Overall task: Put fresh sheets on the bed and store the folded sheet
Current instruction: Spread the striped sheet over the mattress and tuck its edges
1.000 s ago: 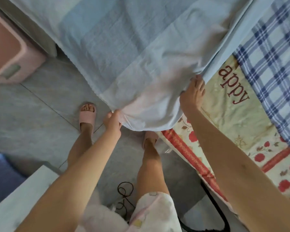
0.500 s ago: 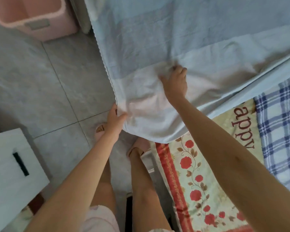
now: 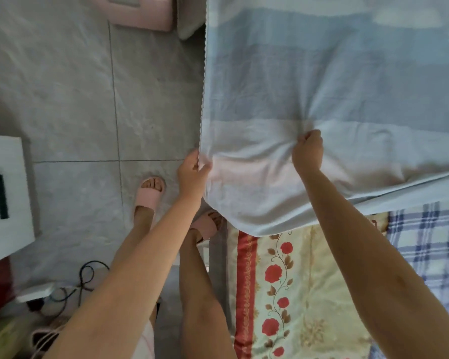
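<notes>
Grey floor tiles (image 3: 75,99) border the floral mattress (image 3: 296,294), where left grip (image 3: 192,171) and right grip (image 3: 309,151) both clutch the blue sheet (image 3: 309,73)

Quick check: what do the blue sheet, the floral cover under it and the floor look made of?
The blue sheet: thin matte woven cloth, likely cotton; it puckers into fine creases where the right hand grips it. The floral cover: printed cloth, matte, weave unclear. The floor: grey stone-look tile, faint sheen, thin grout lines.
</notes>
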Tool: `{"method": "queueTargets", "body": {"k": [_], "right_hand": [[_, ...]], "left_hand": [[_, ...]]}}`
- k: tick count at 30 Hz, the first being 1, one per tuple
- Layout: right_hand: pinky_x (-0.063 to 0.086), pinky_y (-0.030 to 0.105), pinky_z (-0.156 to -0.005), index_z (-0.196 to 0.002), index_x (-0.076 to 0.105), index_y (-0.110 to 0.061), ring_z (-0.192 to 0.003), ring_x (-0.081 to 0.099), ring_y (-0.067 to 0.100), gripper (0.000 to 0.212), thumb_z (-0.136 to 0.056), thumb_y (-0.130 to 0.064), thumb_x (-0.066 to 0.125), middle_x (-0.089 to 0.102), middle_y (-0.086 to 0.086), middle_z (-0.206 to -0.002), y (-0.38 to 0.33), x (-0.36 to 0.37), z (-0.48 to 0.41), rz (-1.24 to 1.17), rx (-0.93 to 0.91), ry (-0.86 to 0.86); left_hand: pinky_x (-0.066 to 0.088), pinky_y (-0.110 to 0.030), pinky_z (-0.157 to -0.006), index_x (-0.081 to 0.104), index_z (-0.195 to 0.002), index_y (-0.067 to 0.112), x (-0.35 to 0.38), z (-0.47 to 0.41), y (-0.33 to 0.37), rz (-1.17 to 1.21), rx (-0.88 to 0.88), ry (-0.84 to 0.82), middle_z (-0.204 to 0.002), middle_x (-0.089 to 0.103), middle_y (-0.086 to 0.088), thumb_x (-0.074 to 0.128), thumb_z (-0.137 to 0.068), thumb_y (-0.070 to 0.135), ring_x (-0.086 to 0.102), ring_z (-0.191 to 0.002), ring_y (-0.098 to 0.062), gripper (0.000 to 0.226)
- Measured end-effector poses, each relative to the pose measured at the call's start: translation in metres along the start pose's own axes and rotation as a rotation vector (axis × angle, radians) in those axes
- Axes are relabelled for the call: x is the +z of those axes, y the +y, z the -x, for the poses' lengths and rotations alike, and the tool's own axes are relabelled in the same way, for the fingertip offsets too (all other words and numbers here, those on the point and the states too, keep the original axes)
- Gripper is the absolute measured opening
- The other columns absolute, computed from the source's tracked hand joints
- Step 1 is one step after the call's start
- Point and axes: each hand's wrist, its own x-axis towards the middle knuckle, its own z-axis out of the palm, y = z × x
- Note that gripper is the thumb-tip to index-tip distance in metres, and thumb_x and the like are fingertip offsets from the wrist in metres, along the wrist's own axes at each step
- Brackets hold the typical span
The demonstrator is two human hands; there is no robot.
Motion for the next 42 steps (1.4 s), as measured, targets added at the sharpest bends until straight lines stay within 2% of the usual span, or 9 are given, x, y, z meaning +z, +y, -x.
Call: {"method": "queueTargets", "body": {"k": [9, 16, 20, 28, 33, 35, 37, 39, 42], "right_hand": [[0.035, 0.031, -0.085, -0.122, 0.041, 0.007, -0.114, 0.052, 0.033, 0.029, -0.094, -0.001, 0.033, 0.054, 0.023, -0.124, -0.012, 0.001, 0.000, 0.026, 0.132, -0.025], [0.026, 0.022, -0.063, -0.100, 0.033, -0.008, -0.105, 0.054, 0.038, 0.016, -0.091, 0.006, 0.032, 0.055, 0.027, -0.111, -0.014, -0.002, 0.011, 0.128, -0.025, 0.014], [0.025, 0.022, -0.061, -0.099, 0.032, -0.007, -0.102, 0.055, 0.039, 0.012, -0.093, 0.004, 0.030, 0.056, 0.029, -0.112, -0.015, -0.007, 0.017, 0.164, -0.024, 0.027], [0.038, 0.038, -0.093, -0.126, 0.036, 0.005, -0.119, 0.046, 0.038, 0.034, -0.093, -0.001, 0.036, 0.045, 0.026, -0.130, -0.018, 0.008, 0.025, 0.255, 0.103, 0.031], [0.017, 0.051, -0.112, -0.141, 0.038, -0.013, -0.139, 0.029, 0.035, 0.059, -0.083, -0.022, 0.045, 0.034, 0.013, -0.149, -0.008, 0.023, 0.049, 0.673, -0.592, 0.028], [0.016, 0.057, -0.110, -0.144, 0.036, -0.019, -0.139, 0.028, 0.036, 0.057, -0.088, -0.032, 0.035, 0.033, 0.008, -0.151, -0.003, 0.033, 0.055, 0.762, -0.944, -0.163], [0.017, 0.063, -0.108, -0.148, 0.025, -0.029, -0.141, 0.026, 0.034, 0.057, -0.093, -0.042, 0.030, 0.027, 0.001, -0.155, 0.009, 0.032, 0.043, 0.893, -1.177, -0.279], [0.012, 0.067, -0.106, -0.149, 0.002, -0.037, -0.144, 0.013, 0.032, 0.064, -0.094, -0.055, 0.028, 0.007, -0.007, -0.158, 0.036, 0.015, 0.022, 0.897, -0.947, -0.267], [0.001, 0.066, -0.110, -0.150, -0.007, -0.029, -0.145, -0.002, 0.033, 0.074, -0.091, -0.064, 0.023, -0.007, 0.003, -0.159, 0.093, -0.030, 0.003, 0.577, 0.034, -0.181]], "left_hand": [[0.052, -0.028, -0.085, 0.063, -0.119, 0.008, -0.003, -0.005, 0.007, 0.040, -0.068, -0.056, -0.107, 0.066, -0.003, 0.056, -0.090, 0.006, 0.061, -0.096, -0.015, 0.030], [0.046, -0.007, -0.068, 0.069, -0.106, 0.000, -0.006, -0.010, 0.006, 0.118, -0.087, 0.161, -0.091, 0.065, -0.002, 0.068, -0.084, 0.011, 0.060, -0.083, -0.009, 0.024], [0.048, -0.010, -0.065, 0.069, -0.103, -0.002, -0.001, -0.011, 0.008, 0.198, -0.158, 0.233, -0.087, 0.066, -0.003, 0.069, -0.081, 0.006, 0.061, -0.081, -0.012, 0.024], [0.041, -0.011, -0.062, 0.059, -0.107, 0.000, -0.001, -0.010, 0.002, -0.024, -0.032, 0.143, -0.090, 0.058, -0.001, 0.051, -0.091, 0.004, 0.055, -0.081, -0.013, 0.017], [0.038, -0.014, -0.054, 0.035, -0.118, 0.010, 0.006, -0.001, -0.011, -0.072, -0.067, -0.020, -0.082, 0.048, 0.005, 0.045, -0.098, 0.016, 0.048, -0.067, -0.008, 0.024], [0.034, -0.015, -0.052, 0.046, -0.098, 0.012, 0.003, 0.004, -0.023, -0.178, -0.038, -0.108, -0.076, 0.046, 0.004, 0.044, -0.099, 0.017, 0.044, -0.064, -0.008, 0.006], [0.027, -0.022, -0.052, 0.041, -0.075, 0.013, -0.001, 0.008, -0.036, -0.263, 0.013, -0.105, -0.066, 0.038, 0.004, 0.043, -0.099, 0.017, 0.036, -0.057, -0.008, 0.025], [0.025, -0.022, -0.051, 0.041, -0.077, 0.009, -0.006, 0.009, -0.044, -0.317, 0.033, -0.061, -0.065, 0.035, 0.003, 0.040, -0.100, 0.019, 0.033, -0.057, -0.009, 0.026], [0.028, -0.016, -0.050, 0.041, -0.084, 0.006, -0.006, 0.013, -0.043, -0.350, 0.040, -0.021, -0.066, 0.035, 0.002, 0.037, -0.101, 0.018, 0.032, -0.059, -0.012, 0.021]]}}
